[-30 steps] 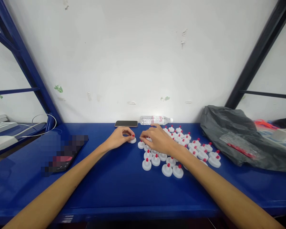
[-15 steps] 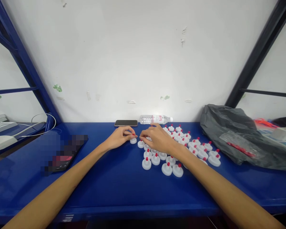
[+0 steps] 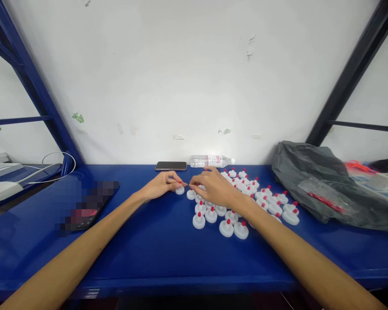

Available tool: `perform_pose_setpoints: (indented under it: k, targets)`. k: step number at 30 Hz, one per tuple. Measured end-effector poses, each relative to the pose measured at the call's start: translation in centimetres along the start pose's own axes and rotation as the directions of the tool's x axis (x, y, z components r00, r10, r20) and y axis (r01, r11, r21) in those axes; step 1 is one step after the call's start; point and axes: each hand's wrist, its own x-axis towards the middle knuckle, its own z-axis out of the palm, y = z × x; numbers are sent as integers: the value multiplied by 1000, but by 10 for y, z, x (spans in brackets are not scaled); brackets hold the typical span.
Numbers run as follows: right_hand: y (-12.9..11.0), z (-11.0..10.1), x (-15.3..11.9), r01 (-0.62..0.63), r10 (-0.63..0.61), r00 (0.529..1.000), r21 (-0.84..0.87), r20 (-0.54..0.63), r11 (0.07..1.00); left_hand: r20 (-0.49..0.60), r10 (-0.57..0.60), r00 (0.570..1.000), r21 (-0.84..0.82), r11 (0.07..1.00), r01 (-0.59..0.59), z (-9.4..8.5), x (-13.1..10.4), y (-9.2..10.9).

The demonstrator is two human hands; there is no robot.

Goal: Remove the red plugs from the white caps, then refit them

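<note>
White and squat, with a red tip, the cap (image 3: 179, 190) sits at the fingertips of the left hand (image 3: 158, 186), just off their right side and low against the desk (image 3: 155, 254). That hand's thumb and forefinger are closed on the cap's red tip, its palm lying to the left of the cap.

The right hand (image 3: 215, 187) arches over the left edge of the group of caps (image 3: 211, 216), thumb and forefinger curved toward the left hand. Their tips are just above the small cap (image 3: 191, 195), which stands just right of the one at the left hand, a narrow strip of blue between the two. The fingers hide the top of the small cap, so whether they grip it cannot be told.

The group spreads under, in front of and to the right of the right hand; most of its caps have red tips, and some are hidden by the hand and forearm. Behind the hands, along the wall (image 3: 168, 77), a phone (image 3: 171, 166) lies flat, and a clear bottle (image 3: 210, 161) lies on its side to its right. At far left is a dark device (image 3: 89, 209), partly blurred out. At right, a grey bag (image 3: 297, 172) carries a clear packet (image 3: 326, 198) with red pieces inside.
</note>
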Motion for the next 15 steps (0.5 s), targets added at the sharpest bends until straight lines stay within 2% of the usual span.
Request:
perform_pose_setpoints:
  k: [15]
  targets:
    - [1, 1, -1, 9, -9, 1000, -2, -6, 1000, 11, 15, 1000, -117, 993, -13, 4, 0, -1]
